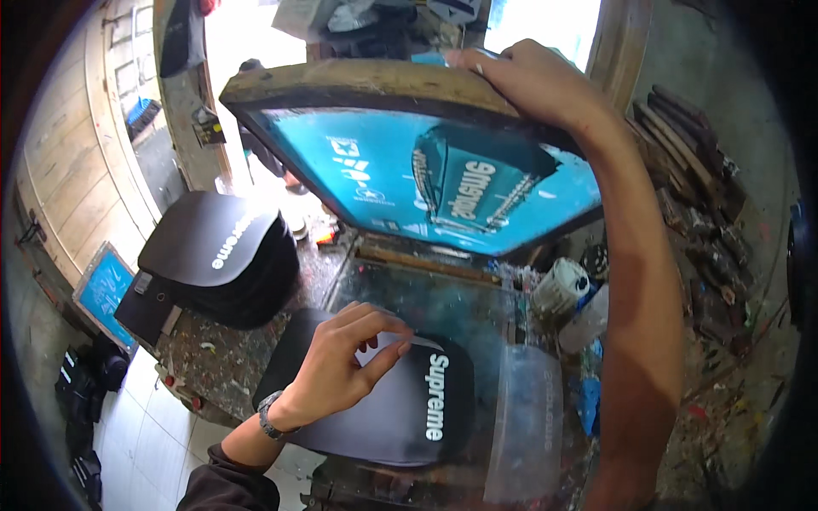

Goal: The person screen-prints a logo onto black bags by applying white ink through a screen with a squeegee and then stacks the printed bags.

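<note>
My right hand (528,77) grips the far top bar of a wooden screen-printing frame (366,78), which is tilted up with its blue mesh (366,157) facing me. Light lettering and logos show on the mesh, one block inside a dark patch. My left hand (349,353), with a watch at the wrist, is over a black panel with rounded corners (375,426) that bears white lettering. Its fingers are curled in a pinch, thumb and index tips close together near the panel's far edge beside a thin pale streak. What lies between the tips is too small to make out.
A stack of similar black panels (204,243) stands at the left of the stained worktable (204,353). Right of the frame's base sit a smeared white tub (560,285) and a translucent container (588,319). A clear strip (524,426) lies right of the panel. Wooden sticks (690,162) lean at far right.
</note>
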